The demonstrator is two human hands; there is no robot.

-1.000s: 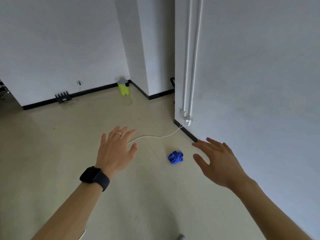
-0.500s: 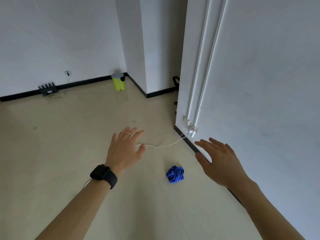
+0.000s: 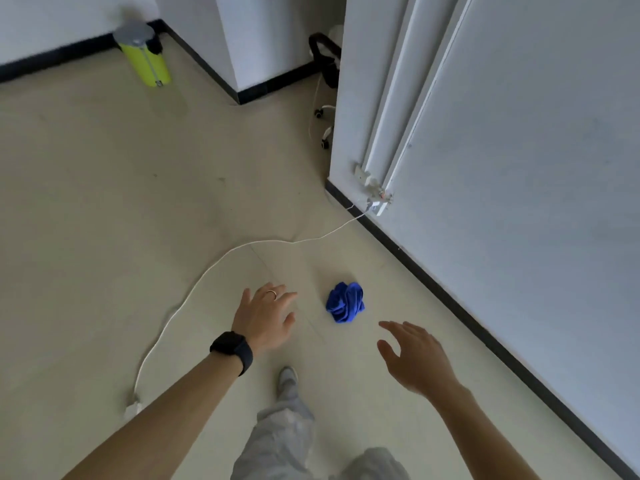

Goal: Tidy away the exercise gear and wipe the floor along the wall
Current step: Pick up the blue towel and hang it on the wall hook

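Both hands hang empty above the floor [image 3: 86, 209], fingers loosely spread: the left hand [image 3: 265, 318] just left of the cloth [image 3: 345, 302], the right hand [image 3: 414, 358] nearer the person and a little to its right, neither touching it. The cloth lies crumpled on the floor near the skirting [image 3: 450, 299] of the right-hand wall [image 3: 519, 168], so the wiping looks not yet begun. A white cable [image 3: 194, 289] runs from a plug [image 3: 375, 206] low on that wall, curves across the floor past the left hand and ends near the left forearm; a foot or a sweeping cloth could snag it and pull the plug loose, likeliest right at the skirting where cable and wiping path meet. A shoe [image 3: 287, 377] is planted close behind the cloth and could tread on it. A yellow bin [image 3: 147, 62] stands at the far wall. A chair [image 3: 325, 81] is mostly hidden behind the wall's corner. No exercise gear can be made out.
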